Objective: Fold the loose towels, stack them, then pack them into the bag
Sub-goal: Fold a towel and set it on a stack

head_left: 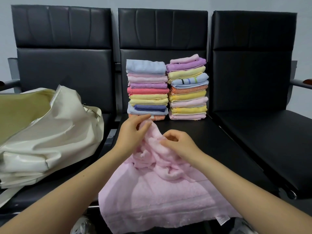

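Pink towel (pixel 157 196) lies bunched on the middle seat (pixel 211 141), near edge hanging over the front. Left hand (pixel 133 130) and right hand (pixel 180 144) each pinch its far folds. Two stacks of folded towels (pixel 167 88) stand behind; an open cream bag (pixel 43 132) sits left.

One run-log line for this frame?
step: folding | left hand + right hand: pinch pink towel | stacks: two, middle seat | bag: open, unpacked

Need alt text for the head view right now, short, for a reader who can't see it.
Both hands, left hand and right hand, pinch a bunched pink towel spread over the middle black seat. Behind it stand two stacks of folded towels; an open cream bag lies on the left seat.
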The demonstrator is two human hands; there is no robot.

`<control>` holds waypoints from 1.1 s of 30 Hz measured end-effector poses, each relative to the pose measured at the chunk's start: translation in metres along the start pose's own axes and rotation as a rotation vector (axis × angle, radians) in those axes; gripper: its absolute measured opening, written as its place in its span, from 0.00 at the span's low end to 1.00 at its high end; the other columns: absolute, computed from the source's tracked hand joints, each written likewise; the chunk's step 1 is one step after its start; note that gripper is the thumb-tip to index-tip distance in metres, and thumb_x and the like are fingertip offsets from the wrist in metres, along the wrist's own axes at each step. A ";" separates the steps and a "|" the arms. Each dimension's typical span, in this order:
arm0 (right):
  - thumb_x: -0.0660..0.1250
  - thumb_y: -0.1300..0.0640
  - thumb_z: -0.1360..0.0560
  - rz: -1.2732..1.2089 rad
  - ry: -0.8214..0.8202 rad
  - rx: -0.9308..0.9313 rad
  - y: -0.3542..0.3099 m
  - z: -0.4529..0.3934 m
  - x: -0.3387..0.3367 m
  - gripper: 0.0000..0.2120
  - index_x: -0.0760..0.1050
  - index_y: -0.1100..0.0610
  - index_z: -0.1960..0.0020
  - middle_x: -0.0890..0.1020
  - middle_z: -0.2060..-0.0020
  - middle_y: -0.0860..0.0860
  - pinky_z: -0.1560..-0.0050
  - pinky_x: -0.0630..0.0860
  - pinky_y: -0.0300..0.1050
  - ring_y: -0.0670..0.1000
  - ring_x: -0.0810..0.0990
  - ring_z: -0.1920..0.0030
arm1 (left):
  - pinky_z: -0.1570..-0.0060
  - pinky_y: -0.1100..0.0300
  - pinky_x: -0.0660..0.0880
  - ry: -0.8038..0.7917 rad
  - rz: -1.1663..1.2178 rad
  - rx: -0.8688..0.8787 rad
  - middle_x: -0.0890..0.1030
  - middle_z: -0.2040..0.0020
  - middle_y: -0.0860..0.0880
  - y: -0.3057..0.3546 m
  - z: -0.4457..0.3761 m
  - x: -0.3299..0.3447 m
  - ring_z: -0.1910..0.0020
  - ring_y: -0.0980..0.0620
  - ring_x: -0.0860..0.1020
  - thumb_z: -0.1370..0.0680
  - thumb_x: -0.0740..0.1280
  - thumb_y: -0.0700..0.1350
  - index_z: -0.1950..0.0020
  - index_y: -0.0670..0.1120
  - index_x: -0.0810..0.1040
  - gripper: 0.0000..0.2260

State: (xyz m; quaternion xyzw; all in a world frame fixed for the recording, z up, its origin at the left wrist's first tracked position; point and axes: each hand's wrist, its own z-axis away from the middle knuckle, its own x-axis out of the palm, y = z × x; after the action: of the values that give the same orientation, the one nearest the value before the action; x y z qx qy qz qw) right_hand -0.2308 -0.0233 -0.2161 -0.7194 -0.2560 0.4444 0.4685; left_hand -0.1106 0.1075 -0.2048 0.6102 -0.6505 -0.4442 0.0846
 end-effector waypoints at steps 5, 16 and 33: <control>0.67 0.63 0.25 -0.219 0.138 -0.038 -0.009 0.001 -0.008 0.04 0.76 0.57 0.57 0.77 0.65 0.47 0.62 0.70 0.34 0.44 0.73 0.62 | 0.50 0.59 0.74 -0.296 -0.193 0.029 0.76 0.51 0.50 -0.017 0.007 -0.006 0.52 0.53 0.76 0.23 0.69 0.45 0.35 0.49 0.78 0.16; 0.66 0.58 0.22 0.084 0.135 -0.175 -0.004 -0.002 -0.017 0.02 0.75 0.53 0.54 0.77 0.64 0.43 0.61 0.69 0.34 0.40 0.72 0.64 | 0.63 0.59 0.65 -0.212 0.143 -0.162 0.70 0.65 0.50 -0.011 0.011 -0.004 0.65 0.56 0.67 0.28 0.59 0.49 0.64 0.42 0.69 0.11; 0.64 0.56 0.22 0.327 0.167 0.184 0.059 -0.077 -0.085 0.15 0.65 0.56 0.66 0.69 0.69 0.51 0.67 0.59 0.45 0.48 0.66 0.67 | 0.65 0.55 0.67 -0.170 -0.571 0.123 0.78 0.57 0.52 -0.077 -0.058 -0.003 0.60 0.50 0.74 0.22 0.67 0.48 0.46 0.49 0.74 0.07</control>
State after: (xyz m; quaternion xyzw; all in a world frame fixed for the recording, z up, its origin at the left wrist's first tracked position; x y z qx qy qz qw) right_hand -0.2060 -0.1499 -0.2225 -0.7400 -0.0545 0.4747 0.4733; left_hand -0.0170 0.0933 -0.2221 0.7331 -0.4832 -0.4591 -0.1355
